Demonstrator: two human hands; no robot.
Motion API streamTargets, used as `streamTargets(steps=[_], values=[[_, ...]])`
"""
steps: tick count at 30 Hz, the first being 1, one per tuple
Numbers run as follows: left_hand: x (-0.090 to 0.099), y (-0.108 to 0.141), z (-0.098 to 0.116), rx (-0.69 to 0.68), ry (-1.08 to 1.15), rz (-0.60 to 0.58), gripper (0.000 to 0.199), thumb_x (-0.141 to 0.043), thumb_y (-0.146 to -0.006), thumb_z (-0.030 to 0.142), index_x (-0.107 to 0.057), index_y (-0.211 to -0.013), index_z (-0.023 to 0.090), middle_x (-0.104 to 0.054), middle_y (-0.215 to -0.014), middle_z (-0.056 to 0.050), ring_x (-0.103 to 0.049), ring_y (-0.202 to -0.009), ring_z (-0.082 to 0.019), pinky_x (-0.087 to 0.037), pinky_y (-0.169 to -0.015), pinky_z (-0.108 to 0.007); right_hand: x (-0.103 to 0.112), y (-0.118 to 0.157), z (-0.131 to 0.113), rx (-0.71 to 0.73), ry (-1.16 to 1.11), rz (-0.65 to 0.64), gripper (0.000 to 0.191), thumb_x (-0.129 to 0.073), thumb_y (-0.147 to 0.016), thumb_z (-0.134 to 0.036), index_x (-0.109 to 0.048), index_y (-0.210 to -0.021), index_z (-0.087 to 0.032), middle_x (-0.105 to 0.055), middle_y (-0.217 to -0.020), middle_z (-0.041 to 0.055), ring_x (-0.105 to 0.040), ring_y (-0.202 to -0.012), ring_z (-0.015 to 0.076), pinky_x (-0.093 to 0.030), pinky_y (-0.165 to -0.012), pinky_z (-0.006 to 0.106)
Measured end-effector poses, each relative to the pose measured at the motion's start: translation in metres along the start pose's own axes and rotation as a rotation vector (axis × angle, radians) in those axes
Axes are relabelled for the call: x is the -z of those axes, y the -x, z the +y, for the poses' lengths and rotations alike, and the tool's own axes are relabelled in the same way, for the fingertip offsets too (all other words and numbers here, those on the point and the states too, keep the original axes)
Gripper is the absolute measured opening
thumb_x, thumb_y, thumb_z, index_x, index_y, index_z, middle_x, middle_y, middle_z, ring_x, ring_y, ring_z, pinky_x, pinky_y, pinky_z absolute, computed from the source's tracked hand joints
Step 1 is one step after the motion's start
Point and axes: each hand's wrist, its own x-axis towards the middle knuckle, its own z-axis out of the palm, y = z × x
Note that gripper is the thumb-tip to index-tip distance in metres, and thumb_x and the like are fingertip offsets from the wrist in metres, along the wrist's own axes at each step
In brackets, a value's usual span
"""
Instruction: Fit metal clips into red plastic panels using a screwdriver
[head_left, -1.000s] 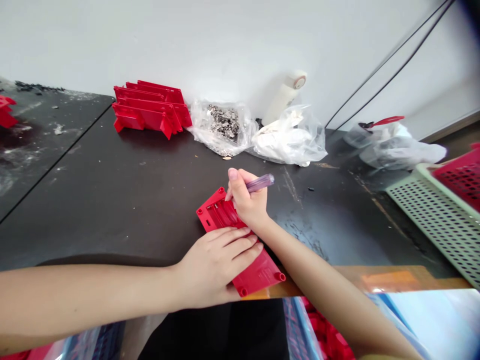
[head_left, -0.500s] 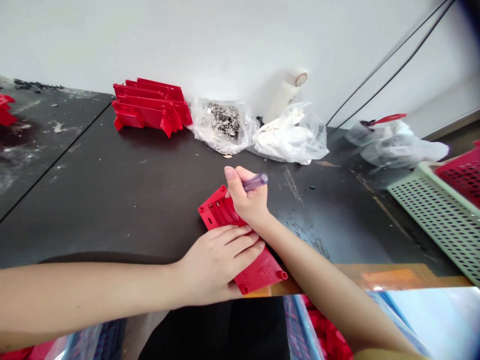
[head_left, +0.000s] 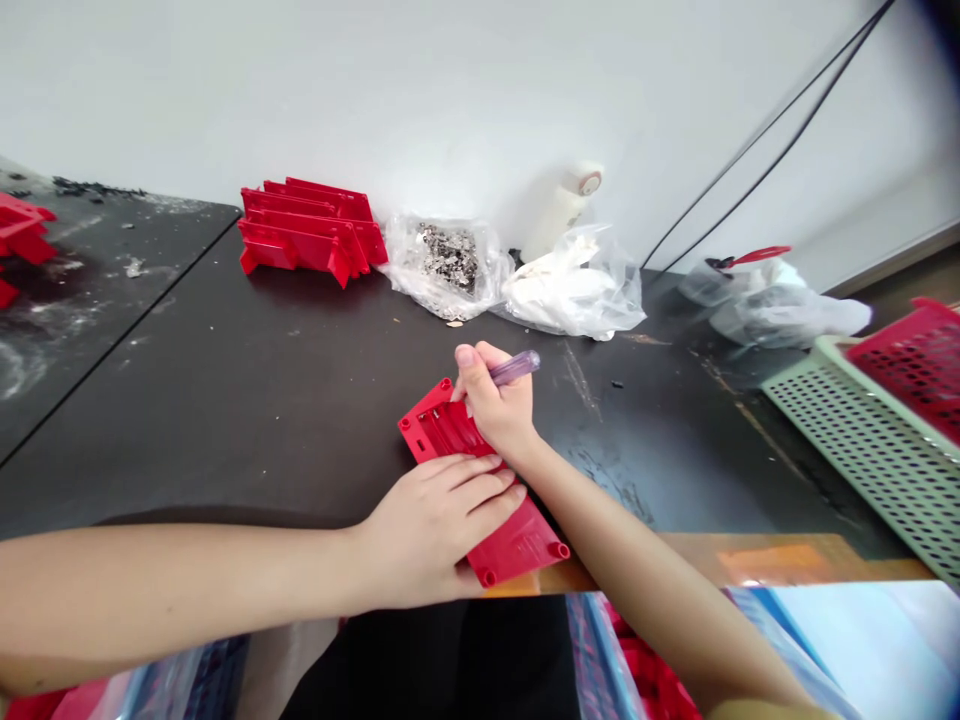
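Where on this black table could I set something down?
Mostly bare: left of the flat red plastic part, in front of the upright red plastic panels; also between the right hand and green perforated plastic basket. Crowded: along the white wall, with panels and clear plastic bags.

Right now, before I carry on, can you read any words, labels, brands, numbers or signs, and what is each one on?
No text can be read.
Flat red plastic part under the left hand: faint raised marks near its close end, too small to make out, possibly not letters.
White cylindrical bottle: a small grey mark on its side, too blurred to read.
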Motion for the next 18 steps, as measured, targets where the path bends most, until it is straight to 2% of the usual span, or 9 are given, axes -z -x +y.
streamTargets(steps=[7,14,18], values=[[-0.0005,0.0003,0.0002,-0.003,-0.004,0.006,0.058,-0.063,-0.086,0.044,-0.055,-0.132,0.011,-0.066,-0.131,-0.008,-0.056,-0.127,-0.025,-0.04,-0.113,-0.036,-0.0004,0.0028,-0.002,0.005,-0.002,-0.018,0.054,-0.051,-0.096,-0.048,-0.04,-0.051,-0.019,-0.032,-0.049,-0.006,-0.035,-0.046,0.0058,-0.028,-0.048,0.025],[0.0013,0.0003,0.0009,0.003,-0.006,-0.02,0.06,-0.064,-0.085,0.044,-0.054,-0.133,0.01,-0.065,-0.132,-0.01,-0.056,-0.127,-0.026,-0.044,-0.109,-0.04,-0.0011,0.0012,-0.0001,0.002,0.003,-0.012,0.054,-0.048,-0.096,-0.05,-0.042,-0.052,-0.02,-0.04,-0.047,-0.005,-0.038,-0.046,0.0064,-0.032,-0.047,0.024],[0.0015,0.0003,0.0,0.008,-0.009,-0.036,0.06,-0.064,-0.085,0.045,-0.053,-0.134,0.011,-0.065,-0.133,-0.01,-0.055,-0.129,-0.026,-0.044,-0.109,-0.04,0.001,0.002,0.0013,-0.005,0.017,-0.011,0.054,-0.05,-0.095,-0.051,-0.04,-0.052,-0.02,-0.038,-0.046,-0.006,-0.036,-0.043,0.0055,-0.028,-0.045,0.024]])
